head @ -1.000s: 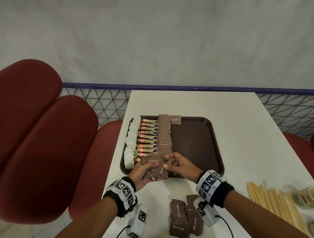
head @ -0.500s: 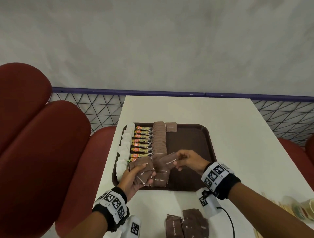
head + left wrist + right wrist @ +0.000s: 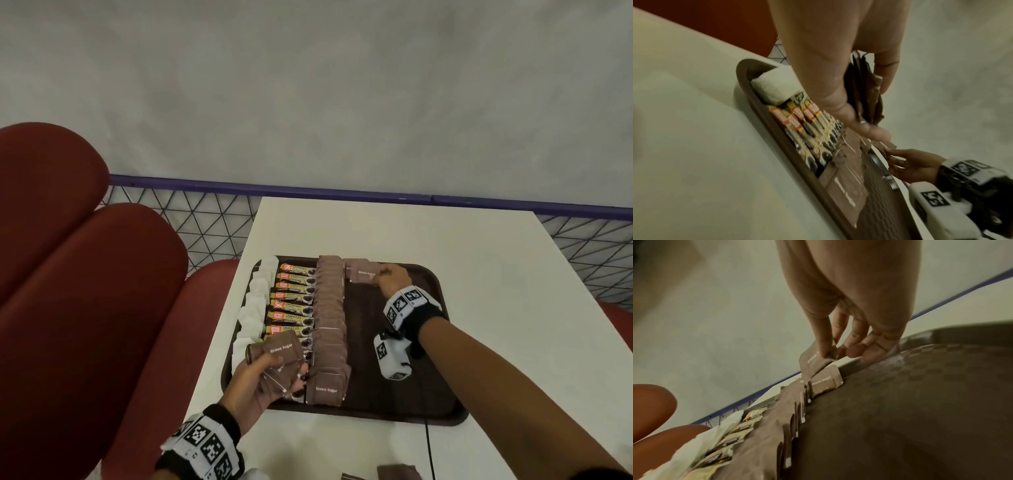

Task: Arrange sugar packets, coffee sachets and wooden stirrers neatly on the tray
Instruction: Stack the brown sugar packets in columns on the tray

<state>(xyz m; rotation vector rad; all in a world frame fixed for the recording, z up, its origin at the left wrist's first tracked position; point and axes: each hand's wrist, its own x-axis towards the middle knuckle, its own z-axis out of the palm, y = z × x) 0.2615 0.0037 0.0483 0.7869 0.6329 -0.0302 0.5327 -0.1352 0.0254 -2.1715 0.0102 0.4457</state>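
My right grip point(image 3: 390, 279) pinched one brown sugar packet point(image 3: 363, 274) just above the second column's far-end packet point(image 3: 826, 382); left grip point(image 3: 270, 380) clutched spares point(image 3: 282, 349).

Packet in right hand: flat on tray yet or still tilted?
Tilted. The right hand pinches the packet by its top corner; its lower edge meets the row's far end on the tray.

A dark brown plastic tray point(image 3: 404, 394) is seen with a checkered, textured floor and a smooth, faintly glossy rim. On it, matt brown paper sugar packets point(image 3: 330, 318), glossy printed foil coffee sachets point(image 3: 291, 301) and soft white paper packets point(image 3: 251, 308) are laid. A smooth matt white tabletop point(image 3: 445, 240) is seen under the tray.
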